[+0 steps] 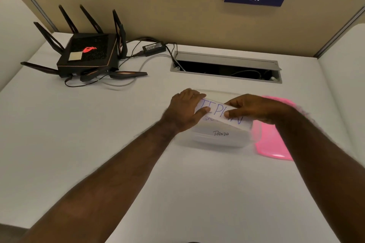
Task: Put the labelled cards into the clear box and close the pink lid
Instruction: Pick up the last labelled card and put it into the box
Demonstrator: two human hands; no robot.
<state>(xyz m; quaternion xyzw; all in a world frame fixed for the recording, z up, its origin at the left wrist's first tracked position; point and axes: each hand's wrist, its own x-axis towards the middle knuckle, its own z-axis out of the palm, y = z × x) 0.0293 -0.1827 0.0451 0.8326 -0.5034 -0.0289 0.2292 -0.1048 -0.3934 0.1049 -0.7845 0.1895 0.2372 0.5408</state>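
A clear plastic box (221, 140) sits on the white desk, with the word PANDA showing on a card seen through its near wall. Over the box's open top I hold a white card (216, 111) with blue handwritten letters. My left hand (183, 110) pinches the card's left end and my right hand (256, 108) pinches its right end. The card is slightly tilted, right side lower. The pink lid (270, 144) lies flat on the desk just right of the box, partly under my right forearm.
A black router (88, 53) with several antennas and its cables sits at the back left, beside a power adapter (154, 47). An open cable hatch (227, 67) is set in the desk behind the box. Partition walls enclose the desk.
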